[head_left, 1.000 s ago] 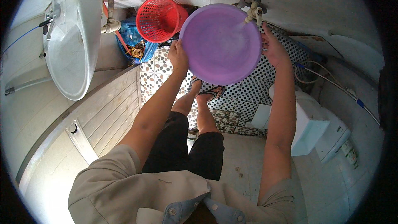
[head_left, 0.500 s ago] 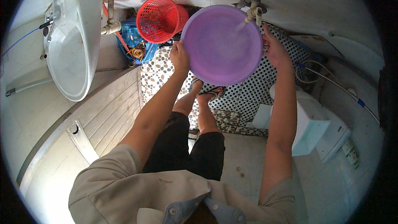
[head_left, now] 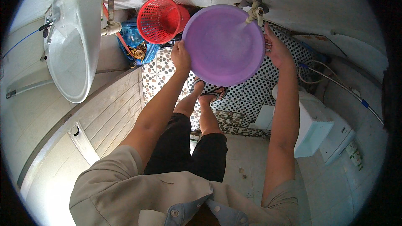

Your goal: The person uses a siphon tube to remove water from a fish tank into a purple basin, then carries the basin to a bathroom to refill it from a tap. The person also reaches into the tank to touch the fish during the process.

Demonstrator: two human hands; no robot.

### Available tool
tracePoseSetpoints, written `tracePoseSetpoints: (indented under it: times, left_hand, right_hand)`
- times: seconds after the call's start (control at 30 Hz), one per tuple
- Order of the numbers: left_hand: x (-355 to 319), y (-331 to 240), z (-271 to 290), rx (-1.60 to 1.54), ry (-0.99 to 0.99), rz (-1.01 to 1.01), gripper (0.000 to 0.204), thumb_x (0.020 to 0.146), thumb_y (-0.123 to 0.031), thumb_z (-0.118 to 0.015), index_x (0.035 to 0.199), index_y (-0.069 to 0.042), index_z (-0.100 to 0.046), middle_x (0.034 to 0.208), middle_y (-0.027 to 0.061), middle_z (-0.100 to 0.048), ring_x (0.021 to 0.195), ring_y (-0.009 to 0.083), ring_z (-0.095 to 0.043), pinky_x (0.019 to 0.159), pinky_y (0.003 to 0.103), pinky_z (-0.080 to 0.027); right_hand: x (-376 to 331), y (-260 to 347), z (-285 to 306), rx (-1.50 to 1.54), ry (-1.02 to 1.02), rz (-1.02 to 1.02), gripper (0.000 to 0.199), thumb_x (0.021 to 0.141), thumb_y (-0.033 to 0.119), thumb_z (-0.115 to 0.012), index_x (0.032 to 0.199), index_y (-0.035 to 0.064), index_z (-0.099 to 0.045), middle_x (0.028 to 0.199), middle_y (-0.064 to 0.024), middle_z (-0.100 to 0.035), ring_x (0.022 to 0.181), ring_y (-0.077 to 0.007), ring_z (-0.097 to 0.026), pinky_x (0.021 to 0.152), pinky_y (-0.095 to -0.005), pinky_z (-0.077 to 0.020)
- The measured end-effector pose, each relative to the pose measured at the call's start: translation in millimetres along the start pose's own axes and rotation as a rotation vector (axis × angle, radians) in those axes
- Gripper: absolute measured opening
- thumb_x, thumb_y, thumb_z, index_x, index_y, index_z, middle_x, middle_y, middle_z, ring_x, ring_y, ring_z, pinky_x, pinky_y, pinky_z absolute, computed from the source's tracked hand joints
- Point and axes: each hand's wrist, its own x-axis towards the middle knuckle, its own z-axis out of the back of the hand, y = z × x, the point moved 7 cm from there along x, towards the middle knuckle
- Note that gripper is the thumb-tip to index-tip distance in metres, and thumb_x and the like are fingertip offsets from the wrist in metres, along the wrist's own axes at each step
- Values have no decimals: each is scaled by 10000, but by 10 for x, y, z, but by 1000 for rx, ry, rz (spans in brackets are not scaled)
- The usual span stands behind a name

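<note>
A round purple basin [head_left: 217, 54] is held up under a wall tap [head_left: 253, 13], and a stream of water runs from the tap into it. My left hand [head_left: 181, 57] is closed on the basin's left rim. At the right rim, my right hand [head_left: 276, 48] supports the basin, its thumb side toward the tap and some fingertips hidden under the edge. The water inside looks shallow, with ripples where the stream lands.
A red perforated basket [head_left: 162, 21] stands just left of the basin, beside a blue plastic bag [head_left: 134, 35]. A white sink [head_left: 73, 54] hangs at the left. Right are a hose [head_left: 335, 84] and a white toilet [head_left: 307, 121]. Patterned tiles [head_left: 157, 67] cover the floor.
The basin has shifted very slightly to the left with both hands still on it. Water keeps running into it.
</note>
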Motion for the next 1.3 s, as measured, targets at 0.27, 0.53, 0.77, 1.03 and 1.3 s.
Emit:
tracePoseSetpoints:
  times: [0.27, 0.53, 0.77, 1.03, 1.3]
  left_hand:
    - [-11, -77, -20, -4, -14, 42, 368, 980, -272, -458, 788, 28, -553, 695, 72, -500, 681, 154, -434, 663, 339, -386]
    - [9, -46, -22, -34, -2, 30, 366, 981, -270, -442, 804, 28, -561, 714, 79, -520, 707, 152, -448, 684, 346, -394]
    - [-18, -118, -17, -51, -22, 8, 371, 983, -268, -435, 847, 42, -587, 748, 101, -566, 729, 171, -476, 715, 347, -415]
    - [73, 17, -9, -3, 15, 20, 347, 983, -250, -445, 819, 26, -577, 724, 69, -540, 711, 142, -455, 686, 339, -400]
    - [58, 0, -26, -10, 8, 7, 349, 988, -253, -443, 815, 21, -575, 724, 53, -525, 715, 132, -450, 687, 320, -399]
  right_hand:
    - [37, 6, 48, -20, -32, 0, 958, 769, 767, -651, 1389, 48, -520, 1288, -99, -545, 1159, -246, -476, 1041, -432, -354]
    - [2, 31, -7, 12, -1, -2, 1036, 728, 736, -719, 1450, 33, -478, 1416, -165, -502, 1281, -309, -455, 1079, -458, -340]
    - [-31, 117, -46, -35, -1, 17, 1043, 741, 744, -698, 1435, -4, -484, 1402, -178, -513, 1261, -313, -469, 1080, -469, -329]
    - [-84, 152, -82, -25, -35, 35, 785, 811, 687, -675, 1291, 70, -615, 1144, -80, -581, 1068, -229, -518, 971, -429, -394]
    - [-2, 101, -45, -60, 9, 2, 1012, 750, 748, -683, 1430, 19, -504, 1385, -173, -536, 1227, -306, -490, 1052, -465, -356]
